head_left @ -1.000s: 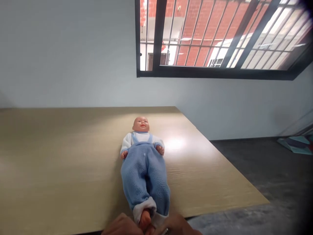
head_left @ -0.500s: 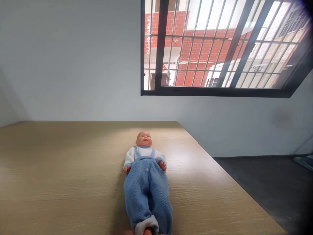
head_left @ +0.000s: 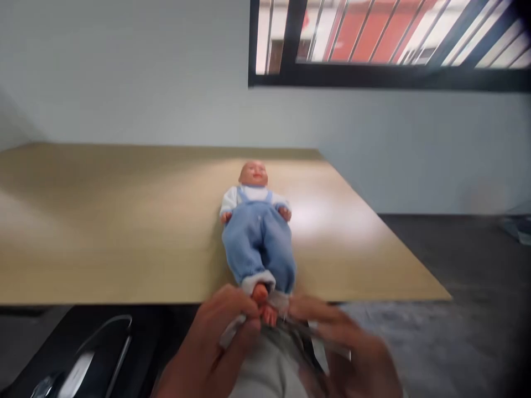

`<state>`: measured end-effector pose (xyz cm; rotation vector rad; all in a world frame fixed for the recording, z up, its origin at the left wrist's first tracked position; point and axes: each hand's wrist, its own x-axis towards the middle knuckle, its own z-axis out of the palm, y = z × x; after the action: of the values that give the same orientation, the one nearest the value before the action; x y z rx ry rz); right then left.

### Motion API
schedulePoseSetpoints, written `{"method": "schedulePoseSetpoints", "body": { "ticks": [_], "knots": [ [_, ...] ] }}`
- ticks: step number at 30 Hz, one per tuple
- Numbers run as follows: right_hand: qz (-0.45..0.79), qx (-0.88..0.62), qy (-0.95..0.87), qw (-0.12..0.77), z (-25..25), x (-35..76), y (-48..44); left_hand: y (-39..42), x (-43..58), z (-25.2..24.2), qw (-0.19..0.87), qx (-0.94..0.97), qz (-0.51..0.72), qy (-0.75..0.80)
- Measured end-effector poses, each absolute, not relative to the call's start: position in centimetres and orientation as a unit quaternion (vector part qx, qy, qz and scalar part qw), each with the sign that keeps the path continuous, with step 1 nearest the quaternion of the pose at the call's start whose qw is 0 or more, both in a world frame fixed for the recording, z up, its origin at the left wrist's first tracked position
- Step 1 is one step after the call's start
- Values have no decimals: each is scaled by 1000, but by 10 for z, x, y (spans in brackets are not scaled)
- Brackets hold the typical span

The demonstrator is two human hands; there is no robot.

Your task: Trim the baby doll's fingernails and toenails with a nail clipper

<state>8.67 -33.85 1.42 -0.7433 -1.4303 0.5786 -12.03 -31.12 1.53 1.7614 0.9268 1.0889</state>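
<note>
A baby doll point(head_left: 259, 221) in pale blue dungarees and a white top lies on its back, feet at the table's near edge. Its one trouser cuff point(head_left: 255, 279) is turned up, showing white lining. Both bare feet point(head_left: 269, 315) stick out past the edge. My left hand point(head_left: 215, 342) is closed beside them, thumb against fingers, with something pale between them that blur hides. Opposite it, my right hand point(head_left: 344, 337) is closed too, its fingertips at the whitish cloth of the other cuff point(head_left: 279, 301). Motion smears the right hand's lower fingers.
The wooden table point(head_left: 124, 221) runs back to a grey wall point(head_left: 124, 72) with a barred window point(head_left: 365, 77). Below its front edge at left is a black surface with a white object point(head_left: 77, 376) and a cable. Dark floor point(head_left: 448, 249) shows at right.
The view has tilted downward, so doll and table sit higher in the picture. Both my hands now show at the doll's feet; before, only a sliver of skin appeared at the bottom edge.
</note>
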Motion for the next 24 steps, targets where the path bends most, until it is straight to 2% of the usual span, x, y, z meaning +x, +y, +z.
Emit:
{"method": "schedulePoseSetpoints", "body": {
  "ticks": [7,11,16,21,24],
  "knots": [
    [436,-352,-563,608,29,81,-336,-305,-109,23,388,769,437,260],
    [492,-345,-538,592,24,81,-334,-304,-114,18,362,750,465,301],
    [501,-364,-510,597,20,95,-311,-263,-146,21,243,720,506,408],
    [416,-399,-599,556,40,104,-253,-180,-172,34,127,787,353,490],
    [421,-357,-644,530,48,94,-205,-133,-174,29,168,851,249,431]
  ]
}}
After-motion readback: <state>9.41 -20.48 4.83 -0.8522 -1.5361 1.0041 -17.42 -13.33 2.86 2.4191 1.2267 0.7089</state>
